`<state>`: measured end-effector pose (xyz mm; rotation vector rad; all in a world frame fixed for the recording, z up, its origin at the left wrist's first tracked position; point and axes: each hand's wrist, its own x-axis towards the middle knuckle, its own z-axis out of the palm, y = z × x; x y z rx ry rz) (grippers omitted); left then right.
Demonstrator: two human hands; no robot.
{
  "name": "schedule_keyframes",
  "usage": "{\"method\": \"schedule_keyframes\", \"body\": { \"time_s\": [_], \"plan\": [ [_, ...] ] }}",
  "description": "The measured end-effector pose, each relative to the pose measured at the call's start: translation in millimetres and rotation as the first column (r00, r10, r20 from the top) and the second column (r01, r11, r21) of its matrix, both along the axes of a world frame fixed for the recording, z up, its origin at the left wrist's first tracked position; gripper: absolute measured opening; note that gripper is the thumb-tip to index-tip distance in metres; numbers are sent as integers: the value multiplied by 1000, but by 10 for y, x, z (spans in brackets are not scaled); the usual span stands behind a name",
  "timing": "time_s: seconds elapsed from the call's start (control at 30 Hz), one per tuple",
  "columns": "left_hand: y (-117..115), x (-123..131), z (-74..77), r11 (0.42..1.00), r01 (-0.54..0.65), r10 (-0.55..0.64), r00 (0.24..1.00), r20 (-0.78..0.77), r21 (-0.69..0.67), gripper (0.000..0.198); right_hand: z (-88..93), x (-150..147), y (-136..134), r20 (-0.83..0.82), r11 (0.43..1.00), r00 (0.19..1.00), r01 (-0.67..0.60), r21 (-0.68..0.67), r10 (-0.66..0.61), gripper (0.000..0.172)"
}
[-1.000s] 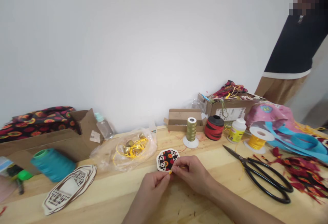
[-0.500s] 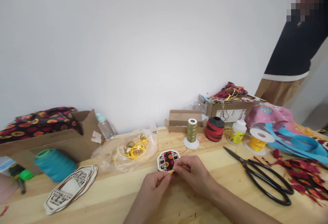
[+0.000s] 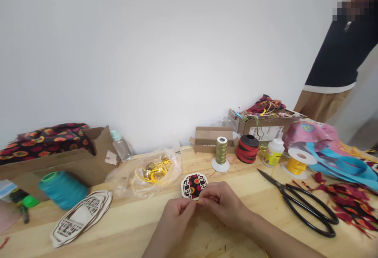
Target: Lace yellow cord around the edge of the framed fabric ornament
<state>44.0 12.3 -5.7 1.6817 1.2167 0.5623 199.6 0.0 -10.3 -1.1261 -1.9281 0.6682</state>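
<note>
A small wooden ornament [image 3: 194,186] with a cut-out lattice rim and dark patterned fabric in its middle lies on the wooden table in front of me. At its near edge, a short bit of yellow cord [image 3: 197,201] shows between my fingertips. My left hand [image 3: 178,219] is closed in a pinch at the left end of that cord. Opposite it, my right hand [image 3: 225,204] pinches the cord too, with its knuckles covering the ornament's lower right corner. Most of the cord is hidden by the fingers.
Large black scissors [image 3: 307,207] lie to the right beside fabric scraps [image 3: 351,203]. Behind stand a green thread spool [image 3: 221,152], a red thread spool [image 3: 247,150], a glue bottle [image 3: 273,153] and a yellow cord spool [image 3: 297,163]. Leftward are lattice panels [image 3: 75,222] and a teal thread cone [image 3: 63,190]. Someone stands at right.
My right hand has drawn slightly down and toward me, off the ornament's face. The left hand has barely shifted, and the ornament stays in place.
</note>
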Motion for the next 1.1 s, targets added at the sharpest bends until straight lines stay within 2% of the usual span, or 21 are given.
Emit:
{"method": "schedule_keyframes", "body": {
  "time_s": [0.13, 0.5, 0.7, 1.1],
  "plan": [
    [8, -16, -15, 1000, -3, 3, 1000, 12, 4, 28, -23, -1, 16, -22, 999, 1000, 0, -35, -1, 15],
    [5, -12, 6, 999, -36, 37, 999, 34, -35, 31, 31, 2, -6, 34, 998, 998, -59, 2, 59, 15],
    [-1, -29, 11, 999, -30, 33, 996, 78, -42, 32, 19, 19, 15, 6, 1000, 1000, 11, -13, -11, 18],
    [4, -23, -2, 999, -27, 26, 999, 22, 24, 38, 4, 18, 25, 40, 997, 997, 73, 6, -73, 15]
  ]
}}
